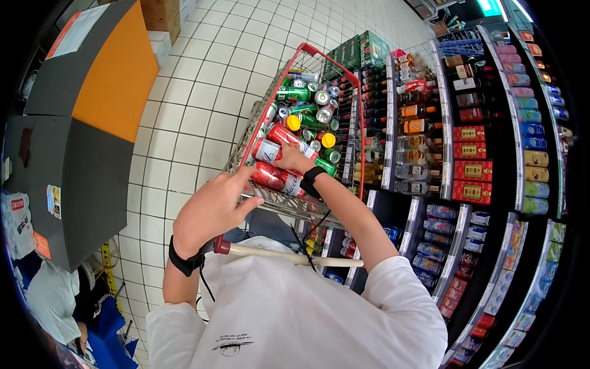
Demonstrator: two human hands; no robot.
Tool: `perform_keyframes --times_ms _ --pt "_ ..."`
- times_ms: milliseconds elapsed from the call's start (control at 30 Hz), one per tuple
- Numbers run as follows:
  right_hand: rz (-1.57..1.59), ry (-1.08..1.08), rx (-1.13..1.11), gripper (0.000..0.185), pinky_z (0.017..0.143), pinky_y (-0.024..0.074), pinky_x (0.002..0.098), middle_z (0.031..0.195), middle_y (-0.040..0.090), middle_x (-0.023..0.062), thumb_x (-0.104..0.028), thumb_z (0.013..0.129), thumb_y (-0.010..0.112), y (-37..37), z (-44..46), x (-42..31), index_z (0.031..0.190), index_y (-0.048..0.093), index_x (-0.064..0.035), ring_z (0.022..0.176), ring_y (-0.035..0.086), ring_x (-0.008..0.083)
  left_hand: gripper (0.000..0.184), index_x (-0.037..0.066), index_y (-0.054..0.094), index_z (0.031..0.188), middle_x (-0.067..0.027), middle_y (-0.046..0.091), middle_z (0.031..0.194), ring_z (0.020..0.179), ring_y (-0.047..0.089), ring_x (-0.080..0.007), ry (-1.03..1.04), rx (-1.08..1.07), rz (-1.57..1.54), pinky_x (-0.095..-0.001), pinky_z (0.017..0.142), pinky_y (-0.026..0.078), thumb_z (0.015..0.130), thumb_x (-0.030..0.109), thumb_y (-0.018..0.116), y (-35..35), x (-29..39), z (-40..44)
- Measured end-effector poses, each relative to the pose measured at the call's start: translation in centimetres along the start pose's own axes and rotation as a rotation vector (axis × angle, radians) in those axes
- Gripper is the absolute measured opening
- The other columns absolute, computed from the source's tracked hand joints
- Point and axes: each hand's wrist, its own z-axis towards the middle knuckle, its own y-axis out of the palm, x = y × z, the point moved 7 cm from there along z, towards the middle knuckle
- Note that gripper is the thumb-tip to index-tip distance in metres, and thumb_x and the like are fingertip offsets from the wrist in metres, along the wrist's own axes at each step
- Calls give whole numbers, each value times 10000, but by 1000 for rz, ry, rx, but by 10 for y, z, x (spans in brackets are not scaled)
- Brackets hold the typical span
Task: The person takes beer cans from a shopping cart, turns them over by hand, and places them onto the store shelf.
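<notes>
A wire shopping cart with a red rim [354,79] stands before me, loaded with several drink cans and bottles. My right hand [294,158] reaches into the cart over red-and-white cans [270,176]; its fingers are spread and rest on them, with no clear grip. Over the cart's near left corner, my left hand [216,200] hovers with thumb and fingers apart, holding nothing. Green cans [293,93] and yellow-capped containers [294,123] lie deeper in the load. The cart's pale handle [289,254] crosses in front of my white shirt.
Shelves of bottles [418,126], red boxes [472,171] and cans [430,246] run along the right. Green cartons [373,49] stand beyond the cart. A grey-and-orange counter [92,160] is at left. A person in white [52,301] is at lower left.
</notes>
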Motion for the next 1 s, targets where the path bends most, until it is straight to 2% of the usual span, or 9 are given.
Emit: perform_keyframes --times_ms 200,267,400,567,767,867,900,967,1000 --pt "144 -63 40 885 1130 343 538 1487 412 271 -411 761 768 -3 -11 -5 1450 375 -18 1417 287 462 481 -13 544 1274 -220 683 974 934 633 -408 59 37 22 -460 807 511 871 196 703 1 3 -3" --pt "53 -54 187 892 1082 403 472 1369 542 278 -466 773 764 -16 -24 -6 1445 427 13 1306 478 432 481 -11 545 1268 -225 678 984 945 629 -412 68 42 36 -464 812 508 867 198 709 3 4 -4" --pt "232 -128 108 751 989 486 400 1282 623 249 -419 821 746 -42 -43 -4 1384 510 18 1156 624 354 500 -8 546 1274 -233 666 1071 1006 626 -399 72 -78 51 -449 862 503 863 220 716 15 10 -7" --pt "500 -206 296 632 938 511 375 1204 668 202 -405 877 732 -84 -92 19 1341 564 -10 1101 646 277 507 -2 551 1289 -226 657 1154 1058 626 -390 88 -250 129 -429 901 506 869 232 713 41 26 0" --pt "774 -218 531 510 970 492 367 1178 681 149 -314 920 706 -120 -251 26 1310 585 -10 1127 645 217 500 2 548 1298 -210 669 1129 1035 641 -373 292 -295 199 -423 873 516 888 241 707 85 61 9" --pt "1066 -261 695 321 899 519 304 1073 707 80 -197 929 711 -108 -323 43 1162 642 12 1013 670 142 417 -8 581 1220 -189 680 1065 979 661 -342 326 -386 122 -400 818 533 884 202 713 111 85 9" --pt "1164 -226 780 260 839 536 279 957 705 62 -188 897 741 -97 -343 55 1029 670 24 921 672 122 359 -15 591 1155 -171 680 1028 948 668 -316 368 -385 59 -381 785 538 879 176 717 120 95 9" --pt "1221 -131 880 221 712 502 241 769 625 -11 -187 893 754 -75 -389 72 848 630 -10 761 589 62 209 -24 606 945 -115 667 882 822 670 -220 383 -375 -73 -322 706 529 848 100 743 138 122 3" --pt "1236 -104 935 247 671 481 229 710 581 -34 -184 888 762 -60 -409 82 789 603 -22 705 544 43 209 -24 606 945 -115 667 882 822 670 -220 403 -410 -46 -322 706 529 848 100 743 152 132 -3"
